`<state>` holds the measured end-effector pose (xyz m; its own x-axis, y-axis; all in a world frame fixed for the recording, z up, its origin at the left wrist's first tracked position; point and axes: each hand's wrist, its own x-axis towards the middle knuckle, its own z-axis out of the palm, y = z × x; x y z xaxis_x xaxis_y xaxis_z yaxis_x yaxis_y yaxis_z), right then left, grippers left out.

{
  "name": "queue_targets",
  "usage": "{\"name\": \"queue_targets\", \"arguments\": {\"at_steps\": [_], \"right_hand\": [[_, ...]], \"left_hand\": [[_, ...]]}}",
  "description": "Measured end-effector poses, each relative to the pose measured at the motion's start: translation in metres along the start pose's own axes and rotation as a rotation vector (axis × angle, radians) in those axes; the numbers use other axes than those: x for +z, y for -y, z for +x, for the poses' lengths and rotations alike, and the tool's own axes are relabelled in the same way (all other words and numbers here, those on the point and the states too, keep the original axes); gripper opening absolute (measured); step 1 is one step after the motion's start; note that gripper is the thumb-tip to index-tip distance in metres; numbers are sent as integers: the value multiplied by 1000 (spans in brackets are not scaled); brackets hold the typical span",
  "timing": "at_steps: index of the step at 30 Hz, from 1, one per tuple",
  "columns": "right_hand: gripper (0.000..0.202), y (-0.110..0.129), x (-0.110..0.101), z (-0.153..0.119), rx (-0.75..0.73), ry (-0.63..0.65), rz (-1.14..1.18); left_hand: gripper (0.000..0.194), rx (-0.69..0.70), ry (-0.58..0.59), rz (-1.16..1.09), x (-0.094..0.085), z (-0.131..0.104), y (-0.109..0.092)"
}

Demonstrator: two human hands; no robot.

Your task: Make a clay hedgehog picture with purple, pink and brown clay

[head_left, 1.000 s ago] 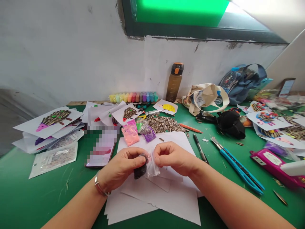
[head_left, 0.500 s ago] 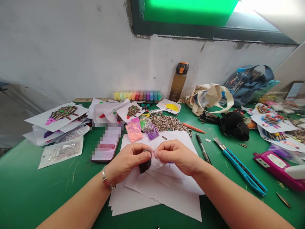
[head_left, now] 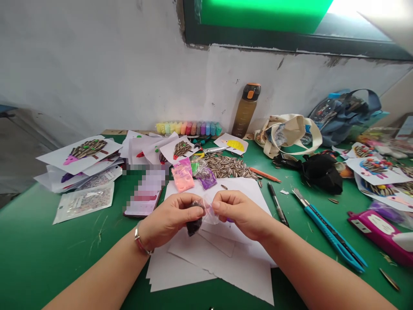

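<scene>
Over a stack of white paper, my left hand pinches a small clear bag with a dark lump inside. The fingers of my right hand are closed on the bag's clear plastic end. A pink packet and a purple packet lie just beyond my hands, beside a heap of striped seeds. A phone with a partly blurred screen lies left of the paper.
Seed hedgehog pictures are piled at the left. A brown bottle leans by the wall, near a cream bag. To the right lie a black pen, a blue cutter and a magenta case.
My left hand has turned slightly, and more of the dark lump shows below its fingers. The view has shifted a little to the left.
</scene>
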<state>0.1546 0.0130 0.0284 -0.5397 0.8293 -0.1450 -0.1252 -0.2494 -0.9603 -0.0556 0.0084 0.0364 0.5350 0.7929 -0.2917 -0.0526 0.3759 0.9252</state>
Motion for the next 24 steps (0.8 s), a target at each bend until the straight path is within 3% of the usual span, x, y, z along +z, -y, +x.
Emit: {"name": "queue_targets", "arguments": {"at_steps": [8, 15, 19, 24], "right_hand": [[17, -1, 3, 1, 51, -99, 47], [15, 2, 3, 1, 21, -197, -409], [10, 4, 5, -2, -134, -238, -604], [9, 2, 11, -6, -502, -281, -828]], "left_hand": [[19, -8, -4, -72, 1, 1, 1], [48, -15, -81, -62, 0, 2, 6], [49, 6, -95, -3, 0, 2, 6], [48, 12, -49, -28, 2, 2, 4]]}}
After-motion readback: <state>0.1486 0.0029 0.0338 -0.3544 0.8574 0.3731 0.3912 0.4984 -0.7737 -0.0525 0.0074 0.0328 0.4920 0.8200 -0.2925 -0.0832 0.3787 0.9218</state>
